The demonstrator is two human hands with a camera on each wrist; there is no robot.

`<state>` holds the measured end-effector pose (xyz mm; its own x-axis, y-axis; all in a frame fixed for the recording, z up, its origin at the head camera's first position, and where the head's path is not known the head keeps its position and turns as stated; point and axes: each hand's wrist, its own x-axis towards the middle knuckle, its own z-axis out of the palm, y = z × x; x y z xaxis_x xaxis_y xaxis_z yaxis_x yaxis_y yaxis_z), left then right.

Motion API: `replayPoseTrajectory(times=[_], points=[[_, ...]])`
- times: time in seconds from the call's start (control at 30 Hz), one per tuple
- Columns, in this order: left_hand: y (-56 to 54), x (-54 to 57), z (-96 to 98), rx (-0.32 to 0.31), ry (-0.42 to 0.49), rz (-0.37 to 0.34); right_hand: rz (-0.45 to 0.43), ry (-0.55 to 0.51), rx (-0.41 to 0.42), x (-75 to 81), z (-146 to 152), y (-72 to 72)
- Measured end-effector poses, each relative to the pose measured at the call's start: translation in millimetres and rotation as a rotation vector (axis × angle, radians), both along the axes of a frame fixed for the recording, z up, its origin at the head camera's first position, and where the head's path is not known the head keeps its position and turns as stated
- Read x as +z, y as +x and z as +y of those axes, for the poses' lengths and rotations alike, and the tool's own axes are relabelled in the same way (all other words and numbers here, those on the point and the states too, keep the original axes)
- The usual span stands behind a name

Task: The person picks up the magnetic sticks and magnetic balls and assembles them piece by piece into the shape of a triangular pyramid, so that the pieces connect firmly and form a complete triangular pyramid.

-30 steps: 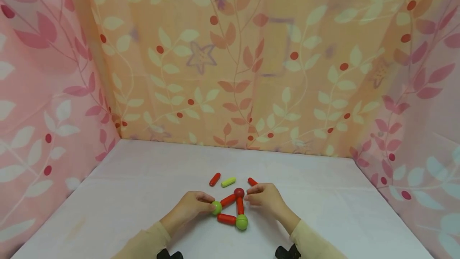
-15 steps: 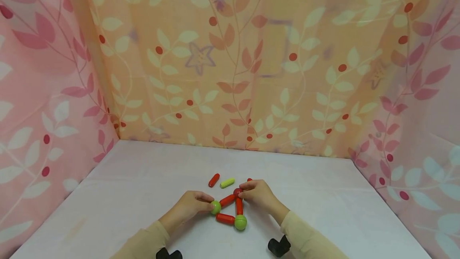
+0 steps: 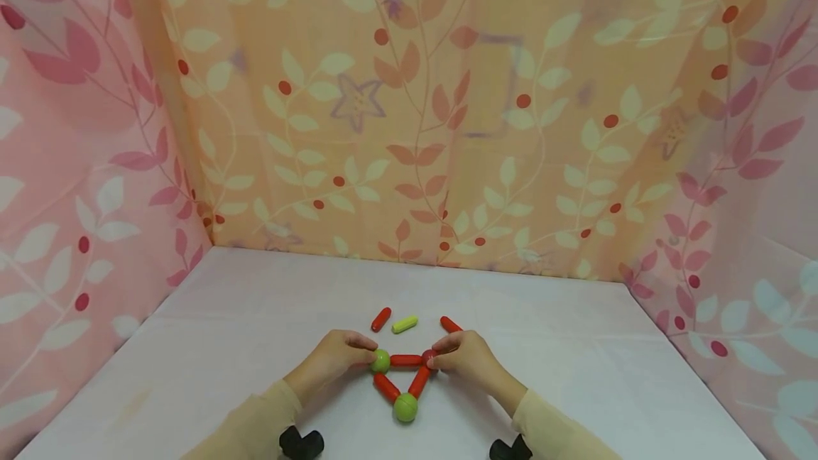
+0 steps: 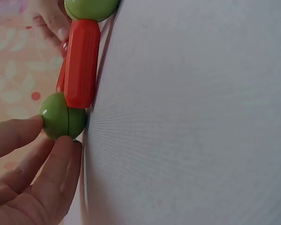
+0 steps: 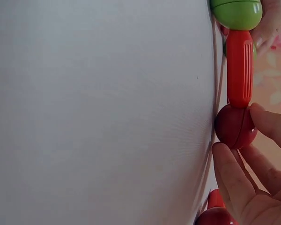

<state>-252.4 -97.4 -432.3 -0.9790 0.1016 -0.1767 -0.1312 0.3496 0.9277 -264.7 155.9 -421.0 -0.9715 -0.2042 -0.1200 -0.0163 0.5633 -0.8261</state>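
Observation:
A triangle of balls and rods lies on the white table. My left hand point(image 3: 336, 360) pinches its left green ball point(image 4: 61, 115) between thumb and fingertips. The dark red ball point(image 5: 236, 125) at the right corner is pinched by my right hand point(image 3: 474, 366). One red rod point(image 3: 406, 360) spans these two balls. Two more, the left red rod point(image 3: 386, 387) and the right red rod point(image 3: 420, 380), slant toward the near green ball point(image 3: 405, 407), which neither hand touches.
Beyond the triangle lie a loose red rod point(image 3: 381, 319), a yellow-green rod point(image 3: 405, 324) and another red rod point(image 3: 450, 324) partly behind my right hand. Another red ball point(image 5: 215, 216) shows low in the right wrist view. Patterned cloth point(image 3: 409, 105) walls the table's back and sides.
My right hand has come to the red ball and taken hold of it. The triangle has turned: the near green ball swung left, and the red ball moved right and nearer.

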Motion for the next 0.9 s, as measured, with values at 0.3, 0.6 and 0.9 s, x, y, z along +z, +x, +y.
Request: replayPoseTrajectory(times=[0.3,0.6,0.9], points=[[0.3,1.3,2.2,-0.027,-0.004,-0.012,-0.058,0.005,0.064,2.6,13.1,15.8],[-5.3,3.0,4.2,-0.121,-0.039,0.028,-0.112,0.051,0.163,11.9,14.4,14.9],[-5.5,3.6,3.2,-0.091,-0.080,0.021,-0.176,0.034,0.250,9.6,10.6,14.2]])
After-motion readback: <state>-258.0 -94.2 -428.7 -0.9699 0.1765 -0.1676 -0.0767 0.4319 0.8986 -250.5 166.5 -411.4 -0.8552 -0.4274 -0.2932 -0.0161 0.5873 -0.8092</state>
